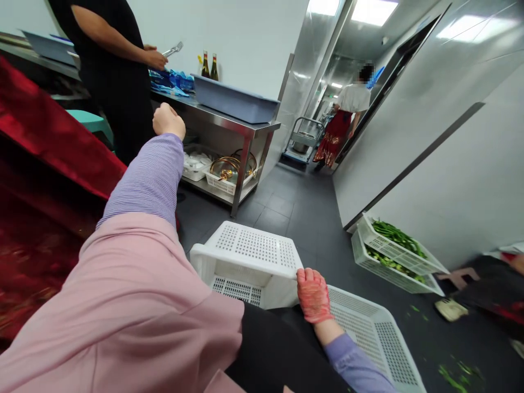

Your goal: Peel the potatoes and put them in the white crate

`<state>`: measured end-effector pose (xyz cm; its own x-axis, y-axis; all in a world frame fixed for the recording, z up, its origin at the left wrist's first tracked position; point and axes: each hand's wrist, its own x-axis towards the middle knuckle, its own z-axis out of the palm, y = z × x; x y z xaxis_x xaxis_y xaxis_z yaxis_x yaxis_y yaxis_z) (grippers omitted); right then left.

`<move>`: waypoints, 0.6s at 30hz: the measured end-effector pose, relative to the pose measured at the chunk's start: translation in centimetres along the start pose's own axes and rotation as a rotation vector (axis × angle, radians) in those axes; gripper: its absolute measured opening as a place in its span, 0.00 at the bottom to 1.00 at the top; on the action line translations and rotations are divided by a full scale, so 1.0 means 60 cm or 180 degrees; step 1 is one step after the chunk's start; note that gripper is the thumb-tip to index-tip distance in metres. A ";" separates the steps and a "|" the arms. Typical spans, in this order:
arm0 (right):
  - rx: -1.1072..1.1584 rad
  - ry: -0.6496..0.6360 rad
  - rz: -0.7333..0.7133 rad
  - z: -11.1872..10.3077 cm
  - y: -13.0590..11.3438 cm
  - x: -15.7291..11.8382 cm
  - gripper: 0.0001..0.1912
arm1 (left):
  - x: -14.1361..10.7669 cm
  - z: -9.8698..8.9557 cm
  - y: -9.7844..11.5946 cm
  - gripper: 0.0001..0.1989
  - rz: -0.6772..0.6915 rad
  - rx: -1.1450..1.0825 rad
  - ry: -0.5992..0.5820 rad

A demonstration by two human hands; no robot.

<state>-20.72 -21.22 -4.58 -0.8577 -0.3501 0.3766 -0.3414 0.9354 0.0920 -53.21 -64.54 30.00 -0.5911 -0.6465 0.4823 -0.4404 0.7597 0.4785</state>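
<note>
My left hand is bare and raised in a fist in front of the steel table, with nothing showing in it. A purple striped sleeve covers that forearm. My right hand wears a red-stained glove, and its fingers are hooked over the right corner of a white perforated plastic basket. This basket is tipped on its side, its open face turned toward me. Beside it, to the right, lies a second white basket, partly hidden by my right forearm.
A steel table carries a grey tub and two bottles. A person in black holds tongs. Crates of green vegetables stand by the right wall. A person and a cart are down the corridor.
</note>
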 end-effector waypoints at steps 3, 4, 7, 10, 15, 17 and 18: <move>0.0013 0.0001 0.0008 0.001 0.000 -0.001 0.12 | -0.005 -0.001 -0.001 0.10 -0.0027 0.0099 0.0012; 0.0022 -0.0012 0.0002 0.002 0.001 -0.001 0.11 | -0.006 -0.001 -0.001 0.10 -0.0043 0.0135 0.0008; 0.0026 -0.0030 -0.0009 0.003 0.001 -0.001 0.12 | -0.007 -0.005 -0.003 0.11 -0.0081 0.0234 -0.0041; -0.0001 -0.0032 0.0017 0.003 0.000 0.000 0.12 | -0.002 -0.007 -0.002 0.12 -0.0082 0.0276 -0.0061; -0.0044 -0.0240 0.0035 -0.001 -0.003 -0.001 0.12 | 0.014 -0.005 0.003 0.12 -0.0123 -0.0010 0.0007; -0.0067 -0.0347 0.0053 -0.004 -0.005 -0.001 0.12 | 0.014 -0.009 0.008 0.12 -0.0151 -0.0165 0.0022; -0.0071 -0.0381 0.0065 -0.004 -0.006 -0.001 0.13 | 0.012 -0.014 0.011 0.12 -0.0132 -0.0245 0.0024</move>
<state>-20.46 -21.50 -4.40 -0.9046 -0.3332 0.2659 -0.3159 0.9428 0.1065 -53.32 -64.55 31.28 -0.5682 -0.6779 0.4664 -0.4110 0.7249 0.5529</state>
